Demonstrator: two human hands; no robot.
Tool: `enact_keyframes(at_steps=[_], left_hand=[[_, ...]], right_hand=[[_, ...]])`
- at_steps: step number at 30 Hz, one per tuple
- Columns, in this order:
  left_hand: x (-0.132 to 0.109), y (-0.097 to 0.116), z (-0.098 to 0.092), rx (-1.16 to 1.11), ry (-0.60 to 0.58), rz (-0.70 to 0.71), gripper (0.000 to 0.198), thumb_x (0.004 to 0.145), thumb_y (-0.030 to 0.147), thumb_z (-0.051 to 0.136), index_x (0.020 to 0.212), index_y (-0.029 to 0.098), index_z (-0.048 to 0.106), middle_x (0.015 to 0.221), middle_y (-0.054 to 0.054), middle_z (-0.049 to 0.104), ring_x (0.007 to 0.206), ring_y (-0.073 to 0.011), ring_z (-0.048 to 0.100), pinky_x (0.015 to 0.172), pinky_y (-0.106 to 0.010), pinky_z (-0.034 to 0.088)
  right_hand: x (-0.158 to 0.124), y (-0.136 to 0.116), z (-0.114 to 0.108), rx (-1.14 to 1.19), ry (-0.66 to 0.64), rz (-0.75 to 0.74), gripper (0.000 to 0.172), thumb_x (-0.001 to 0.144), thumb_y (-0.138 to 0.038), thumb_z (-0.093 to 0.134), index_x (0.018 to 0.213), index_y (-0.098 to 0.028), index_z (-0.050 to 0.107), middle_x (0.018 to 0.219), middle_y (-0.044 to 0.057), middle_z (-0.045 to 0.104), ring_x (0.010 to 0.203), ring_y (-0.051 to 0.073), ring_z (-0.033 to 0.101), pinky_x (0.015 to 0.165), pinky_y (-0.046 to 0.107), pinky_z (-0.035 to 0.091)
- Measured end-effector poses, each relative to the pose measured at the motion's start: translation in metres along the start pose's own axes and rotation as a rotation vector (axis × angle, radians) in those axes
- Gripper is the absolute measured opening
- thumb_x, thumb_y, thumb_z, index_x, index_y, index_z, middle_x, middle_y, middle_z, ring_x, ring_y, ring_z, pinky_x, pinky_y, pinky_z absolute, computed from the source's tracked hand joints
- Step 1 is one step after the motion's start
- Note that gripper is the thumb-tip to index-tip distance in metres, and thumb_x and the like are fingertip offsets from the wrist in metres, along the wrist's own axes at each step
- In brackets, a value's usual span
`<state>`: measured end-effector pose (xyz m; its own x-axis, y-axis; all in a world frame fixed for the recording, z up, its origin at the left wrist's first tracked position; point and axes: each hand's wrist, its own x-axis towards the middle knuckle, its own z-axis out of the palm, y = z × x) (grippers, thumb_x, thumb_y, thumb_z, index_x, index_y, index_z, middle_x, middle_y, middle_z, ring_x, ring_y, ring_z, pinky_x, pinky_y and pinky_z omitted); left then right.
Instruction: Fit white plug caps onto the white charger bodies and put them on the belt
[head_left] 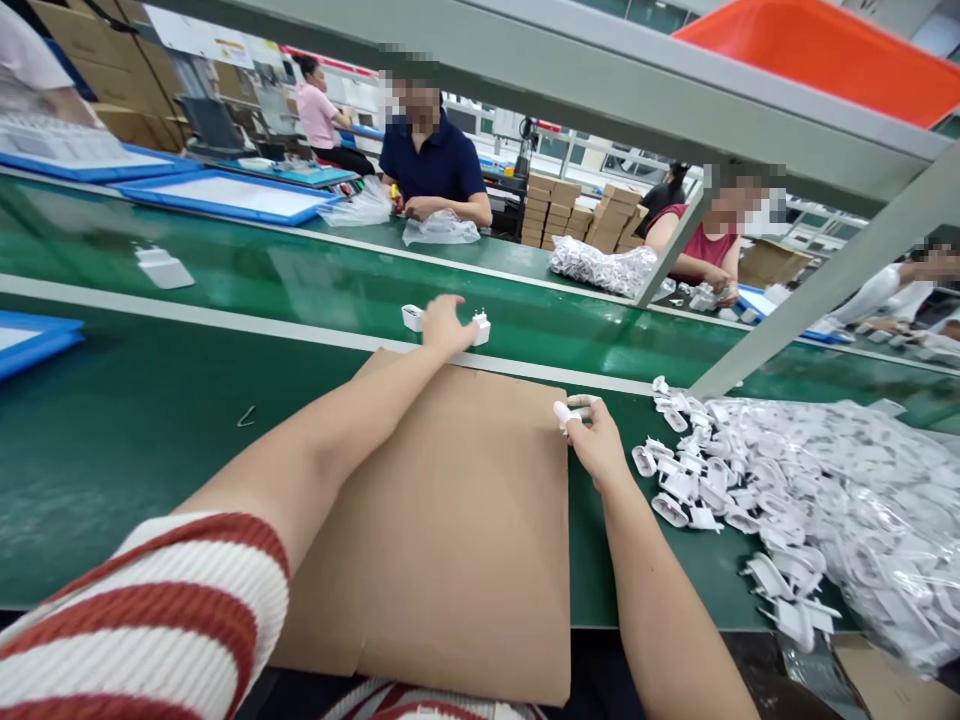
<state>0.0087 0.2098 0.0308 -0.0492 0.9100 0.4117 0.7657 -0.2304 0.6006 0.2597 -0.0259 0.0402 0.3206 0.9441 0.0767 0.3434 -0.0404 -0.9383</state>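
My left hand (445,328) reaches over the green conveyor belt with its fingers apart. Its thumb side is right by a white charger (481,328) standing with two pins upward; whether they touch I cannot tell. On the hand's other side lies a second white charger piece (412,317). My right hand (596,437) is at the far right corner of a cardboard sheet (465,520), its thumb and fingers pinching a small white plug head (562,415). Pale coverings show on some of its fingertips, and part of the plug head is hidden. Beneath my forearms, the cardboard spans the table edge.
Many loose white plug heads (705,470) spill from a clear plastic bag (862,500) at right. Another charger (165,268) lies on the belt (300,290) at left. A slanted metal post (817,270) rises at right. Co-workers (431,155) sit across the belt.
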Motion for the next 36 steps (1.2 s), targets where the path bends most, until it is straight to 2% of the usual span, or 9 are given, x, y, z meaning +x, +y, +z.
enact_keyframes(at_steps=[2, 5, 8, 11, 16, 21, 25, 29, 36], left_hand=[[0.008, -0.020, -0.013, 0.073, 0.134, -0.009, 0.073, 0.076, 0.025, 0.069, 0.145, 0.013, 0.050, 0.158, -0.018, 0.047, 0.146, -0.0370, 0.039, 0.122, -0.049, 0.029], [0.020, -0.053, -0.033, 0.187, -0.083, -0.081, 0.082, 0.068, 0.022, 0.072, 0.146, 0.013, 0.049, 0.164, -0.019, 0.037, 0.152, -0.0418, 0.027, 0.124, -0.054, 0.025], [0.024, -0.078, -0.052, 0.210, -0.276, -0.050, 0.057, 0.072, 0.026, 0.072, 0.126, 0.012, 0.063, 0.150, -0.019, 0.049, 0.144, -0.0417, 0.037, 0.123, -0.050, 0.029], [0.018, -0.083, -0.072, 0.216, -0.157, 0.006, 0.038, 0.087, 0.032, 0.065, 0.117, 0.009, 0.068, 0.133, -0.018, 0.058, 0.134, -0.0400, 0.044, 0.118, -0.050, 0.034], [-0.025, -0.040, -0.099, 0.135, -0.034, 0.237, 0.047, 0.094, 0.047, 0.064, 0.127, 0.013, 0.068, 0.123, -0.012, 0.066, 0.123, -0.0320, 0.053, 0.111, -0.042, 0.042], [-0.124, 0.026, -0.089, -0.086, -0.409, 0.465, 0.034, 0.091, 0.051, 0.068, 0.108, 0.022, 0.075, 0.107, -0.007, 0.074, 0.103, -0.0285, 0.065, 0.091, -0.037, 0.050], [-0.179, 0.050, -0.067, -0.261, -0.533, 0.508, 0.035, 0.087, 0.049, 0.075, 0.108, 0.021, 0.074, 0.097, -0.008, 0.073, 0.096, -0.0273, 0.065, 0.087, -0.038, 0.049], [-0.192, 0.044, -0.055, -0.463, -0.574, 0.398, 0.051, 0.076, 0.052, 0.084, 0.113, 0.021, 0.072, 0.104, -0.008, 0.072, 0.094, -0.0263, 0.066, 0.083, -0.038, 0.051], [-0.191, 0.037, -0.060, -0.593, -0.641, 0.270, 0.031, 0.079, 0.049, 0.076, 0.088, 0.020, 0.071, 0.082, -0.002, 0.068, 0.076, -0.0202, 0.063, 0.066, -0.030, 0.047]], right_hand=[[-0.003, -0.007, 0.003, 0.154, -0.039, 0.095, 0.051, 0.071, -0.058, 0.082, 0.102, -0.021, 0.066, 0.081, -0.001, 0.067, 0.058, 0.013, 0.054, 0.059, 0.029, 0.044], [-0.007, -0.015, 0.006, 0.355, -0.115, 0.170, 0.055, 0.059, -0.052, 0.092, 0.099, -0.020, 0.071, 0.090, 0.001, 0.070, 0.062, 0.010, 0.053, 0.061, 0.029, 0.044], [-0.012, -0.021, 0.008, 0.474, -0.217, 0.185, 0.062, 0.049, -0.040, 0.099, 0.103, -0.020, 0.076, 0.096, 0.003, 0.074, 0.071, 0.011, 0.058, 0.069, 0.029, 0.047], [-0.016, -0.025, 0.010, 0.540, -0.289, 0.165, 0.058, 0.054, -0.044, 0.099, 0.103, -0.022, 0.077, 0.099, 0.004, 0.077, 0.075, 0.013, 0.062, 0.070, 0.029, 0.050], [-0.023, -0.030, 0.013, 0.576, -0.348, 0.100, 0.049, 0.065, -0.056, 0.093, 0.096, -0.023, 0.075, 0.096, 0.005, 0.079, 0.075, 0.015, 0.067, 0.071, 0.030, 0.053], [-0.028, -0.028, 0.017, 0.483, -0.431, 0.037, 0.046, 0.075, -0.063, 0.083, 0.095, -0.021, 0.078, 0.087, 0.004, 0.075, 0.069, 0.013, 0.063, 0.067, 0.029, 0.051], [-0.028, -0.022, 0.020, 0.195, -0.322, -0.134, 0.036, 0.083, -0.055, 0.076, 0.099, -0.023, 0.079, 0.091, 0.004, 0.073, 0.074, 0.016, 0.063, 0.073, 0.034, 0.055], [-0.031, -0.019, 0.022, -0.112, -0.189, -0.389, 0.020, 0.086, -0.035, 0.072, 0.101, -0.024, 0.079, 0.102, 0.006, 0.068, 0.092, 0.021, 0.068, 0.087, 0.037, 0.057], [-0.046, -0.038, 0.031, -0.513, -0.218, -0.715, 0.023, 0.094, -0.017, 0.056, 0.110, -0.022, 0.072, 0.105, 0.010, 0.065, 0.099, 0.025, 0.063, 0.087, 0.040, 0.056]])
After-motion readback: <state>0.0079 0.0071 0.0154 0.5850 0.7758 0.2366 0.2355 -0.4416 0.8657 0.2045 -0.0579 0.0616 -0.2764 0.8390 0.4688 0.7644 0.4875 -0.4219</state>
